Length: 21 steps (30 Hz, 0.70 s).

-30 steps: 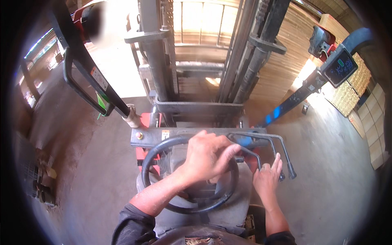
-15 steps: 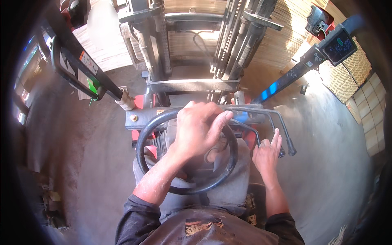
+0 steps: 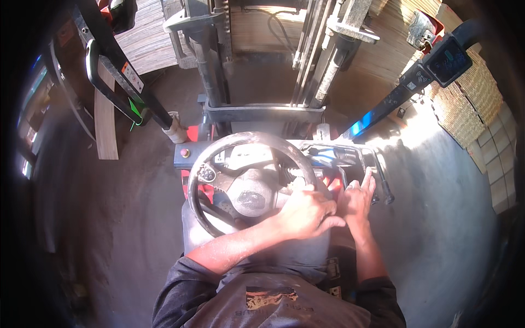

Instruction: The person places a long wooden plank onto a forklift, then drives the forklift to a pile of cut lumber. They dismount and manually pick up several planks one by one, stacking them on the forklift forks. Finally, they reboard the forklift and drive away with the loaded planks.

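A black steering wheel (image 3: 198, 203) of a forklift sits in front of my lap. My left hand (image 3: 307, 214) is closed on the lower right part of its rim, with the thumb sticking out to the right. Just beside it, my right hand (image 3: 356, 201) rests at the control levers, two fingers stretched forward and the others curled around a lever whose knob is hidden. Another bent black lever (image 3: 384, 180) stands to the right of that hand, apart from it.
Ahead rises the forklift mast (image 3: 210, 71), with stacked wooden sheets (image 3: 147, 46) behind it. A red button (image 3: 185, 153) sits on the dash at left. On the right post is a small screen (image 3: 449, 61). Woven-looking stacks (image 3: 456, 112) stand at far right, above the concrete floor (image 3: 432, 218).
My left hand has swept from the top of the wheel round to its lower right, turning it clockwise. The surroundings have shifted slightly. My right hand stays at the levers.
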### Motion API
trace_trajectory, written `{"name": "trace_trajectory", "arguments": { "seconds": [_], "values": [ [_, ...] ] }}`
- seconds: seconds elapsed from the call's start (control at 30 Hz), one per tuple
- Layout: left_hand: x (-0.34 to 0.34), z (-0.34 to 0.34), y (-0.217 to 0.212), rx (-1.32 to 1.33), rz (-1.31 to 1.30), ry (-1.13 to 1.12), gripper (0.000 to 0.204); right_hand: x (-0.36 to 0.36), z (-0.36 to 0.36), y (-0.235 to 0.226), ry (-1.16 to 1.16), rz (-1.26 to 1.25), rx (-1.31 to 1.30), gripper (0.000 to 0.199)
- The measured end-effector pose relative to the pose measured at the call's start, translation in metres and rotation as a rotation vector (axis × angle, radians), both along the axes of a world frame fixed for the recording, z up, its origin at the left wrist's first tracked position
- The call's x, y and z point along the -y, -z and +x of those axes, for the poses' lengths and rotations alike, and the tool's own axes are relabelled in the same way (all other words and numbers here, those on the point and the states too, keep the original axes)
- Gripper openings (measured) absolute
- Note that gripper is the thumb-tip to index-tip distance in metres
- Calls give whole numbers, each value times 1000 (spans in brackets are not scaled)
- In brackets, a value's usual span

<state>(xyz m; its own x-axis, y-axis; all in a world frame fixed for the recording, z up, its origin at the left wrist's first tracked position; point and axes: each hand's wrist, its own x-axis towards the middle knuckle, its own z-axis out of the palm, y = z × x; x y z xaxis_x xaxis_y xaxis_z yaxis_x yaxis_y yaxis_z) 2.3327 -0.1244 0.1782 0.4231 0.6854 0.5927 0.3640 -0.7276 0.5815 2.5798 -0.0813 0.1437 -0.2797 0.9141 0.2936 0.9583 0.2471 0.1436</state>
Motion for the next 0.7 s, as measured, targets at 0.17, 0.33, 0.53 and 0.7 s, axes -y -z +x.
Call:
{"name": "trace_trajectory", "arguments": {
  "seconds": [0.17, 0.33, 0.53, 0.7],
  "values": [
    [49, -13, 24, -78, -20, 12, 43, 2, 2, -2, -7, 103, 248, 27],
    [92, -55, 43, 70, -59, 24, 34, 1, 1, -2, 14, 52, 202, 27],
    [108, -85, 65, 99, -93, -16, 35, -13, -3, -2, 56, 260, 232, 32],
    [105, -76, 62, 142, -42, -56, 36, -31, -5, -20, 36, 82, 110, 33]
  ]
}}
